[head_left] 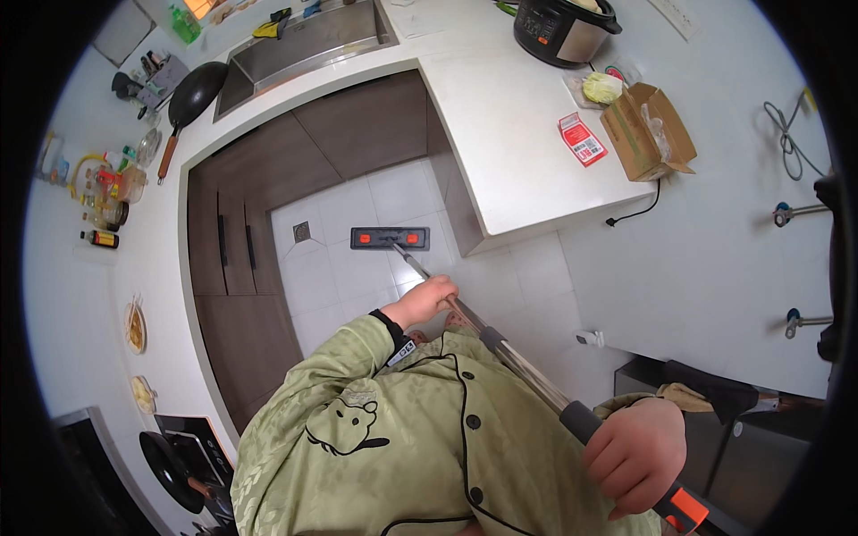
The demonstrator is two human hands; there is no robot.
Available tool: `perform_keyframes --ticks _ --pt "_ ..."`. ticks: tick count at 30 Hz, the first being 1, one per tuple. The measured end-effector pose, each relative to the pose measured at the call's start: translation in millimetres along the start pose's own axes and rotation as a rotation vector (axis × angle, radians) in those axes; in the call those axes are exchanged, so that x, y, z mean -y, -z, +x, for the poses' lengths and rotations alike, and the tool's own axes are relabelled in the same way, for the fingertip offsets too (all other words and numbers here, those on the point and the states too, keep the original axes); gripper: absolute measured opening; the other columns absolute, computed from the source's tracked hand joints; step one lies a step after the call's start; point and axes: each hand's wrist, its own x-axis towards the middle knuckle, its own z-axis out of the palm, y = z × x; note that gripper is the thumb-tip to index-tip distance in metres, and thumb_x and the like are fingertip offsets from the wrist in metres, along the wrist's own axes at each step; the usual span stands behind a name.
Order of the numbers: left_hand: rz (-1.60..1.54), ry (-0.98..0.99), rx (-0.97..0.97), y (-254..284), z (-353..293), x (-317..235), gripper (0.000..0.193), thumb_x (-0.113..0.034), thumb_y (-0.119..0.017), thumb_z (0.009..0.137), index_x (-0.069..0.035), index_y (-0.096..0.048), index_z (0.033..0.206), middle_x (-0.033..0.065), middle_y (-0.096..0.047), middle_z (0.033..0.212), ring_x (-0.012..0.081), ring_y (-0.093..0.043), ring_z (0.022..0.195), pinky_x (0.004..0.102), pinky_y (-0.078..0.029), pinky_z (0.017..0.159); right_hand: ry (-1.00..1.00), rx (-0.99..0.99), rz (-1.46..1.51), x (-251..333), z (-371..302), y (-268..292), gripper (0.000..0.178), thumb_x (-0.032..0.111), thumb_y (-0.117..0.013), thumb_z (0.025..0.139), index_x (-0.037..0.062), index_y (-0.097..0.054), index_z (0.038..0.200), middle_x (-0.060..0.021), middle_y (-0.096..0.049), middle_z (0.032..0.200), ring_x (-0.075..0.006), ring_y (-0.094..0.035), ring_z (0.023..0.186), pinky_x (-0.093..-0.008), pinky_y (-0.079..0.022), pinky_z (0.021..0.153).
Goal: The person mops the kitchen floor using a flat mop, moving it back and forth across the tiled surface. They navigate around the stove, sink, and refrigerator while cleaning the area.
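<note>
My fingers [610, 463] are wrapped tight round the flat mop [511, 355], right hand [642, 451] near the pole's [541, 382] end, left hand [420, 302] nearer the mop head [384, 234]. I should keep that mop head flat and push gently. It sits on floor tiles [344, 272], eleven o'clock from my left hand, lying nine-to-three; the pole aims between ten and eleven.

Looks like a home kitchen. Shows a stainless-steel sink [308, 46] set into a white countertop [500, 134] above dark brown cabinets [237, 335], with a wooden-handled wok [198, 92] nearby. Also includes an electric multicooker [556, 34], a pale green cabbage [601, 87], a dark condiment bottle [100, 238] and a frying pan [163, 466]. Suggests a household further through a green pajama-style shirt [411, 447] and tiled flooring [326, 281].
</note>
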Motion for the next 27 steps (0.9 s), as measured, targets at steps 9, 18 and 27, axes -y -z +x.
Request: perform_keyframes --ticks 9,18,27 --pt "-0.050 0.056 -0.163 50 59 28 0.023 0.007 -0.060 0.074 -0.007 -0.052 0.090 0.0116 -0.050 0.090 0.0353 -0.053 0.086 0.0401 -0.046 0.074 0.007 0.004 -0.041 -26 16 78 0.018 0.005 -0.065 0.082 0.0023 -0.054 0.068 -0.0037 -0.045 0.060 -0.0192 -0.047 0.052 -0.0310 -0.042 0.051" --pt "0.024 0.123 -0.085 145 86 83 0.020 0.001 -0.062 0.076 -0.009 -0.053 0.090 0.0095 -0.053 0.092 0.0332 -0.057 0.086 0.0400 -0.047 0.071 -0.004 -0.069 0.016 -90 98 166 0.025 0.001 -0.065 0.081 0.0033 -0.049 0.063 -0.0036 -0.041 0.056 -0.0184 -0.043 0.047 -0.0293 -0.037 0.046" --pt "-0.004 0.003 0.208 207 98 121 0.025 -0.021 -0.075 0.071 -0.011 -0.061 0.089 0.0088 -0.059 0.091 0.0321 -0.059 0.089 0.0407 -0.048 0.072 -0.005 -0.027 -0.059 -114 163 207 0.036 0.016 -0.052 0.091 0.0131 -0.042 0.057 0.0024 -0.037 0.056 -0.0138 -0.044 0.049 -0.0266 -0.032 0.044"
